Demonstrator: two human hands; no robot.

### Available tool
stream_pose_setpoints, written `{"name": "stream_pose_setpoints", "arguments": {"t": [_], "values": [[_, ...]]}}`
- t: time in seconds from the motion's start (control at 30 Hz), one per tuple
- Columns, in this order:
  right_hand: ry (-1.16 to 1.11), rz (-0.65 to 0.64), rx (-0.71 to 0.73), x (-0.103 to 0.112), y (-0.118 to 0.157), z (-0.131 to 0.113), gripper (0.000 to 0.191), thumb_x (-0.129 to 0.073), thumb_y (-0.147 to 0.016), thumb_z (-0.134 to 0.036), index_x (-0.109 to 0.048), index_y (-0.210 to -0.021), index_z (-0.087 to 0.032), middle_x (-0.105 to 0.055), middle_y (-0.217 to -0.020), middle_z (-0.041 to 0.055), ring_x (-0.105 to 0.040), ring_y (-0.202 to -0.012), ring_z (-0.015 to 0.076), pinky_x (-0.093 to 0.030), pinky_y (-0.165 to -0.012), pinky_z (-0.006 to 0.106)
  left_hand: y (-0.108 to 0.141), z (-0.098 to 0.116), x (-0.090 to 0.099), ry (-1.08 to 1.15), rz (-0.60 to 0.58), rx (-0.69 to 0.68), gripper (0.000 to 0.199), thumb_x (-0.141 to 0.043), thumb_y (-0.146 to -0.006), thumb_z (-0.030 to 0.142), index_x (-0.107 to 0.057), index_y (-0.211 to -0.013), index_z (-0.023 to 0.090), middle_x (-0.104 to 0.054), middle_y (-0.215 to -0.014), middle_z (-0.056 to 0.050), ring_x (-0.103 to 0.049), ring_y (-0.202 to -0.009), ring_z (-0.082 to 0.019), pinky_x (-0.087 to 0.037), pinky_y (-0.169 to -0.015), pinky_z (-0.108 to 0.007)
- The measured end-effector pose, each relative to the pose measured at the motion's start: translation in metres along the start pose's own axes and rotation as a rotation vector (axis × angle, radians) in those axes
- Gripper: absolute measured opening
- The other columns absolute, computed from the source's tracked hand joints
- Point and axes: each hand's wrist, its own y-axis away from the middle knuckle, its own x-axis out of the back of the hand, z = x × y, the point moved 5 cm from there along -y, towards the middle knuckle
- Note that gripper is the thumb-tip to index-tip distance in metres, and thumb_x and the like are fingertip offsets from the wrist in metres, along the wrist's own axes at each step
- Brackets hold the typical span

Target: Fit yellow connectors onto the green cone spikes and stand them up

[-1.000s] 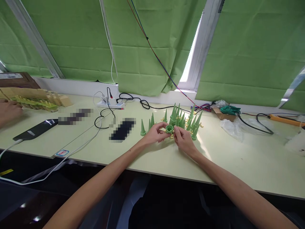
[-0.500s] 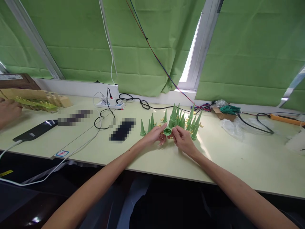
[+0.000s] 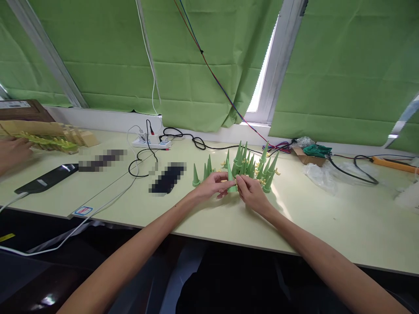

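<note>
My left hand (image 3: 214, 185) is closed around a green plastic watering spike (image 3: 229, 170), which stands upright with its point up and its wide collar down, a little above the table or on it; I cannot tell which. My right hand (image 3: 250, 188) pinches at the spike's right side, near the left fingertips; whatever sits between its fingers is hidden. Behind both hands stands a cluster of similar green spikes (image 3: 240, 157), several with small yellow valves (image 3: 277, 172) at their sides. To the left, another green spike (image 3: 195, 176) stands upright on its collar.
A blurred dark object (image 3: 168, 178) lies left of my hands. Farther back are a power strip (image 3: 152, 143) and black cables (image 3: 198, 143). A small cardboard box (image 3: 307, 158) and clear plastic bags (image 3: 319, 176) lie right. Another person's hand (image 3: 13, 152) is at far left.
The held spike has turned from showing its open round base toward me to standing point up. My left fingers have shifted across its front; my right hand stays beside it.
</note>
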Motion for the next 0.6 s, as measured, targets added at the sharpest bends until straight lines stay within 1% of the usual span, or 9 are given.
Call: {"name": "stream_pose_setpoints", "arguments": {"t": [0.1, 0.17, 0.23, 0.27, 0.37, 0.47, 0.53, 0.6], "values": [[0.06, -0.002, 0.009, -0.0002, -0.0011, -0.0006, 0.048, -0.039, -0.1, -0.048, -0.037, -0.059, -0.022, -0.039, -0.049, -0.0035, -0.036, -0.048, 0.0117, -0.029, -0.049, 0.027, 0.0016, 0.0047, -0.0027, -0.095, -0.031, -0.035, 0.036, -0.071, -0.081, 0.045, -0.064, -0.093, 0.012, -0.05, -0.069, 0.002, -0.046, -0.052, -0.007, -0.035, -0.047, -0.022], [0.101, -0.003, 0.018, -0.0002, -0.0017, -0.0008, 0.05, -0.039, -0.1, -0.047, -0.035, -0.057, -0.022, -0.037, -0.048, -0.0031, -0.035, -0.048, 0.0118, -0.027, -0.05, 0.028, 0.0019, 0.0046, -0.0039, -0.186, -0.041, -0.043, 0.037, -0.068, -0.083, 0.047, -0.064, -0.097, 0.013, -0.049, -0.063, 0.003, -0.042, -0.048, -0.007, -0.034, -0.047, -0.022], [0.12, -0.003, 0.019, -0.0002, -0.0022, -0.0002, 0.05, -0.039, -0.099, -0.046, -0.033, -0.056, -0.021, -0.037, -0.049, -0.0029, -0.034, -0.048, 0.0119, -0.026, -0.05, 0.028, 0.0015, 0.003, -0.0037, -0.279, -0.017, -0.054, 0.038, -0.065, -0.085, 0.047, -0.065, -0.101, 0.013, -0.047, -0.059, 0.004, -0.039, -0.047, -0.007, -0.032, -0.047, -0.022], [0.118, -0.004, 0.015, -0.0002, -0.0023, 0.0004, 0.049, -0.039, -0.099, -0.046, -0.033, -0.057, -0.021, -0.037, -0.05, -0.0028, -0.034, -0.048, 0.0119, -0.026, -0.05, 0.029, 0.0012, 0.0024, -0.0032, -0.317, 0.008, -0.07, 0.038, -0.065, -0.085, 0.047, -0.065, -0.103, 0.014, -0.048, -0.061, 0.004, -0.04, -0.049, -0.007, -0.032, -0.048, -0.022], [0.097, -0.006, -0.002, -0.0003, -0.0025, 0.0029, 0.05, -0.037, -0.1, -0.048, -0.035, -0.058, -0.022, -0.039, -0.05, -0.0025, -0.035, -0.048, 0.0122, -0.026, -0.049, 0.029, 0.0009, 0.003, -0.0025, -0.436, 0.09, -0.17, 0.032, -0.062, -0.087, 0.046, -0.065, -0.1, 0.017, -0.054, -0.076, 0.0, -0.044, -0.058, -0.009, -0.033, -0.051, -0.021], [0.103, 0.001, -0.008, -0.0002, -0.0029, 0.0053, 0.052, -0.037, -0.1, -0.051, -0.035, -0.057, -0.022, -0.039, -0.049, -0.0025, -0.035, -0.047, 0.0123, -0.026, -0.049, 0.029, 0.0026, 0.0061, -0.0034, -0.606, 0.157, -0.301, 0.025, -0.061, -0.088, 0.042, -0.064, -0.086, 0.017, -0.056, -0.086, -0.003, -0.047, -0.065, -0.011, -0.034, -0.054, -0.022], [0.115, 0.011, -0.008, 0.0001, -0.0033, 0.0065, 0.053, -0.036, -0.1, -0.051, -0.034, -0.056, -0.022, -0.038, -0.048, -0.0026, -0.035, -0.046, 0.0122, -0.027, -0.049, 0.029, 0.0041, 0.0072, -0.0049, -0.699, 0.168, -0.366, 0.023, -0.059, -0.089, 0.039, -0.063, -0.084, 0.017, -0.056, -0.094, -0.005, -0.046, -0.065, -0.01, -0.036, -0.056, -0.023], [0.119, 0.017, -0.011, 0.0001, -0.0036, 0.0074, 0.053, -0.036, -0.1, -0.051, -0.034, -0.055, -0.022, -0.038, -0.047, -0.0026, -0.036, -0.046, 0.0122, -0.028, -0.049, 0.029, 0.0052, 0.0066, -0.006, -0.743, 0.158, -0.39, 0.02, -0.056, -0.091, 0.037, -0.064, -0.09, 0.018, -0.055, -0.101, -0.006, -0.043, -0.059, -0.008, -0.037, -0.057, -0.024]]}}
